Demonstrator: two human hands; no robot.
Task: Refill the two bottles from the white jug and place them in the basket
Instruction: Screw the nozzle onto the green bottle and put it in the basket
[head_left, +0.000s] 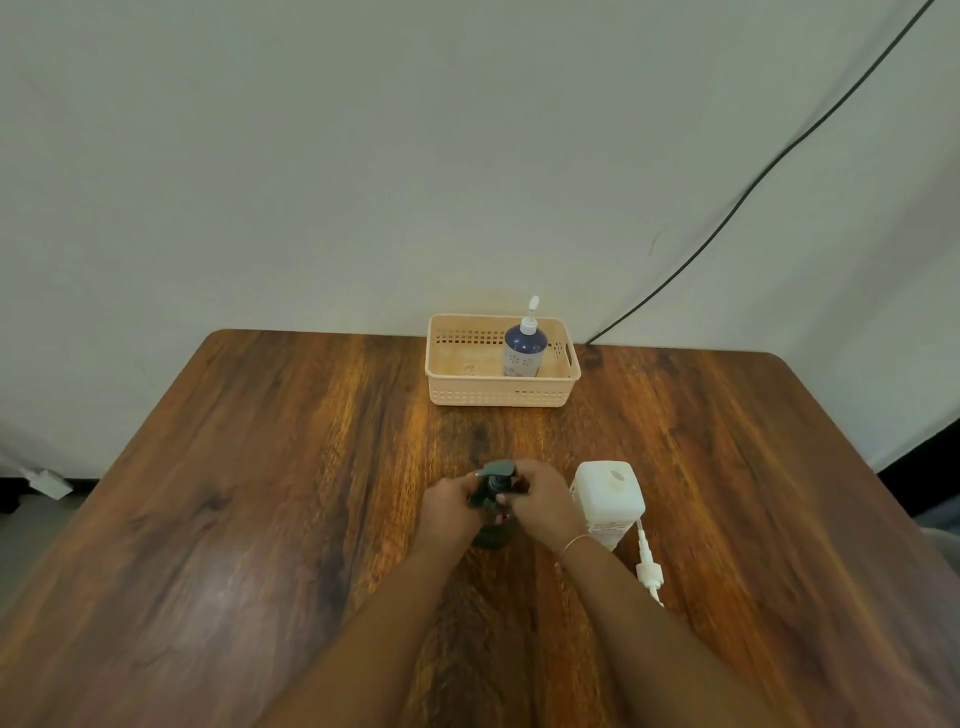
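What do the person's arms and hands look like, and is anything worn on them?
Both forearms are bare, with no sleeves in view. The right hand has a thin, light-coloured bracelet at its wrist. The left hand shows no ring, watch or glove.

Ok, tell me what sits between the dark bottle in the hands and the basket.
Nothing: in the head view only bare wooden table lies between the dark bottle and the basket.
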